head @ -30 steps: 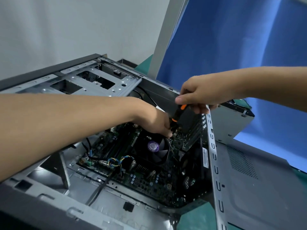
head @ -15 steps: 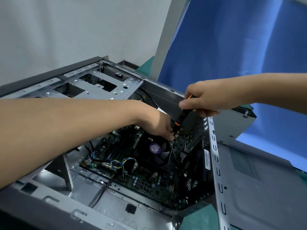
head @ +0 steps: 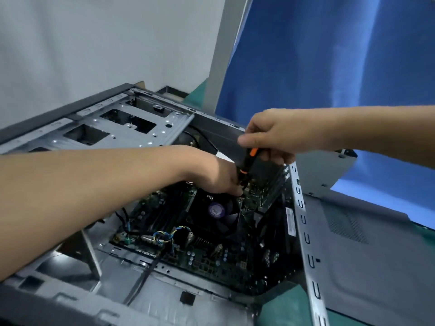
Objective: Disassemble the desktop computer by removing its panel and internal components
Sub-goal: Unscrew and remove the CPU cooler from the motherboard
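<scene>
The open desktop case (head: pixel 77 300) lies on its side, its green motherboard (head: pixel 211 257) exposed. A black CPU fan (head: pixel 216 210) with a purple round label sits in the middle of the board. My right hand (head: pixel 270 135) grips the top of a black and orange screwdriver (head: pixel 246 164) that points down at the fan's far right corner. My left hand (head: pixel 219 175) reaches in from the left, its fingertips at the screwdriver's lower shaft by that corner; the tip is hidden behind them.
The removed grey side panel (head: pixel 367 262) lies flat to the right of the case on a green mat (head: pixel 280 309). A metal drive cage (head: pixel 122 128) spans the case's far left. Coloured wires (head: pixel 164 236) and a black cable (head: pixel 143 276) cross the board's near side. A blue curtain (head: pixel 329 55) hangs behind.
The view has shifted slightly. My right hand has turned a little on the screwdriver handle; both hands stay at the fan's corner.
</scene>
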